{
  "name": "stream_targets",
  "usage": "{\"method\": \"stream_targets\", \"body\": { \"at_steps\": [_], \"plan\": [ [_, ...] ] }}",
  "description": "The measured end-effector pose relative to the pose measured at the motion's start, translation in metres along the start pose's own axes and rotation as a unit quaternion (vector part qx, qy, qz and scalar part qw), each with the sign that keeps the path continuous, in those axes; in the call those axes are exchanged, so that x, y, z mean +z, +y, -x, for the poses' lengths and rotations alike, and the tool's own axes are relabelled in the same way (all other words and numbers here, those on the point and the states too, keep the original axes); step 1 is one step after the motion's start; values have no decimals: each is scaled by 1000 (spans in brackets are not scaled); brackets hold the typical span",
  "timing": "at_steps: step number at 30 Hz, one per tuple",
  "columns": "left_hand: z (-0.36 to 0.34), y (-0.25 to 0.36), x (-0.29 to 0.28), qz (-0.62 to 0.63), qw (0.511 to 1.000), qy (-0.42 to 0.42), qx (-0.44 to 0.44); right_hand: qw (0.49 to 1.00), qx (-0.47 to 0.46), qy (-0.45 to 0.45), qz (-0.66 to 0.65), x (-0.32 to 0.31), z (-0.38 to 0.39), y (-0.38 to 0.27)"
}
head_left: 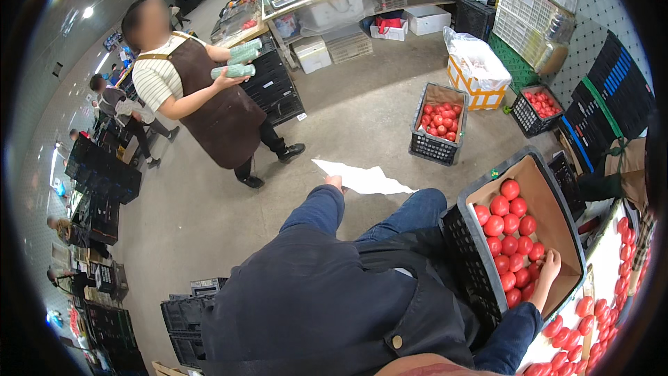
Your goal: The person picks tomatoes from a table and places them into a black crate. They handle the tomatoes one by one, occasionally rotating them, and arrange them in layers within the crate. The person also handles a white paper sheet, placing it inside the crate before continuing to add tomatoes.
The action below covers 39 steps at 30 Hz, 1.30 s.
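Note:
A large sheet of white paper [363, 178] hangs from my left hand [335, 182], which is closed on its near edge. My right hand [548, 269] reaches into a dark plastic crate [463, 247] at my right side. Its curled fingers rest at a red tomato [536, 251] near the crate's right wall; part of the grip is hidden. Several tomatoes [510, 223] lie in rows in the crate, which has a brown cardboard lining [534, 182] along its inner walls.
A person in a brown apron [186, 69] stands ahead on the left, holding pale green bundles [236, 69]. Beyond my knee stands another tomato crate [435, 147], near a white-and-orange box [480, 73]. More tomatoes [586, 306] lie on a table at my right. Black crates [184, 331] are stacked at lower left.

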<state>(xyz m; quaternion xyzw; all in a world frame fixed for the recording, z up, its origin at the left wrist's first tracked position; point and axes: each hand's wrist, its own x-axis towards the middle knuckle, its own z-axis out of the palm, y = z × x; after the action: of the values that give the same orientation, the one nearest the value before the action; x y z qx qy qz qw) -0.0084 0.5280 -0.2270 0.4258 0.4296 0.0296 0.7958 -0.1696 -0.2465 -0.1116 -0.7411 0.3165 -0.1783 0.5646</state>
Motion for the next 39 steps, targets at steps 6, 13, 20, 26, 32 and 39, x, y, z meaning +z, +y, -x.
{"method": "stream_targets", "body": {
  "at_steps": [6,13,20,26,32,39],
  "plan": [
    [0,-1,4,12,1000,-9,-4,1000,15,3,6,0,8,-9],
    [-7,-2,1,-16,1000,15,-15,1000,23,-1,5,4,9,-11],
    [-3,-2,15,14,999,-41,5,1000,11,-11,14,2,0,1],
    [39,25,97,53,994,-93,5,1000,14,-4,15,0,1,-1],
    [118,53,183,126,950,-282,43,1000,12,-8,2,4,6,-9],
    [207,53,258,108,899,-420,-60,1000,8,-2,-27,4,8,-16]
  ]
}}
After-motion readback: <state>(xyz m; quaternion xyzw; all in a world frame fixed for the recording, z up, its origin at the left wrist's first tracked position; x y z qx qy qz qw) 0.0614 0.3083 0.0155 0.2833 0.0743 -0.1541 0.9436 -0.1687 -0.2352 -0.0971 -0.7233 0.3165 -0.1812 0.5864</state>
